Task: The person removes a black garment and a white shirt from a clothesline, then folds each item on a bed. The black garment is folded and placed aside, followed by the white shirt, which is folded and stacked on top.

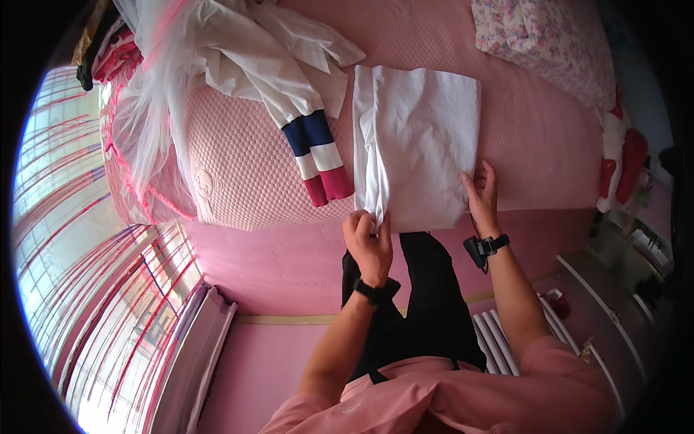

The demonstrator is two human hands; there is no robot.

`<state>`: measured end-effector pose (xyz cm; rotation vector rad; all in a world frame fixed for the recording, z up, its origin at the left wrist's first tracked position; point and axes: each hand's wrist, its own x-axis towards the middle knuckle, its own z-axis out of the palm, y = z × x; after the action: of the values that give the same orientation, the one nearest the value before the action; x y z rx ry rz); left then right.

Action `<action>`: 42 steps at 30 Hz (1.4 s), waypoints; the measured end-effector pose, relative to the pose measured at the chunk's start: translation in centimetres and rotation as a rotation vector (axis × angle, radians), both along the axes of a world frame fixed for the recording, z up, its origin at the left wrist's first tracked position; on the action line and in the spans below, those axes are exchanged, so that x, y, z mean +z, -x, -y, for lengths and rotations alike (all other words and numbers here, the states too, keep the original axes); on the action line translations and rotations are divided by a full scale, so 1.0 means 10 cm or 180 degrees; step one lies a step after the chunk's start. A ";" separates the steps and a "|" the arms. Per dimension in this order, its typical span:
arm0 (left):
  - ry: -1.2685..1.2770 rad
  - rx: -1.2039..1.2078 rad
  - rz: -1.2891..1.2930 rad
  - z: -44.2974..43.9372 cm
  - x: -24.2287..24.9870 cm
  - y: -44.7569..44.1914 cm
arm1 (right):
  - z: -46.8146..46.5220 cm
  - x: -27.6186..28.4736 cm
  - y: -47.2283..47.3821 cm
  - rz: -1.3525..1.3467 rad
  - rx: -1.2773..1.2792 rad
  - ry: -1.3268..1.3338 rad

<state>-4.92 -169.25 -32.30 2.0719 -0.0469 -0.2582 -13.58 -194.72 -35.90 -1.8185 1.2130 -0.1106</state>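
A white cloth garment (pixel 428 141), folded to a rough rectangle, lies on the pink quilted bed cover (pixel 542 157) before me. My left hand (pixel 368 244) pinches the layered near left corner of the cloth between thumb and fingers. At the right edge, my right hand (pixel 482 192) has its thumb on top of the cloth and its fingers spread around the edge; how firmly it grips cannot be told. To the left lies a cream garment (pixel 293 97) with navy, white and dark pink ribbed cuffs, close beside the white cloth.
White tulle netting (pixel 157 92) drapes over the bed's left end. A floral pillow (pixel 547 49) lies at the far right, with a red and white plush toy (pixel 621 152) nearby. The bed's near edge runs in front of my legs. A white radiator (pixel 493 342) stands low at the right.
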 end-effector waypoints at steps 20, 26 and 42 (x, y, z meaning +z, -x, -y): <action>0.1442 -0.0897 -0.2861 -0.44 0.39 -0.55 | -0.28 0.69 0.28 0.0201 -0.0398 -0.2670; 0.2331 -0.0335 -0.3757 -0.74 1.92 -0.80 | -0.31 2.48 -0.04 0.0125 -0.0480 -0.2900; 0.3746 0.2061 -0.3201 -3.54 3.19 -1.46 | -2.94 3.24 -2.33 -0.0117 0.0943 -0.4306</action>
<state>9.67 -133.84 -0.40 0.5720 0.8543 -0.6369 9.72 -165.30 -3.47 -0.7482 0.6706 0.7427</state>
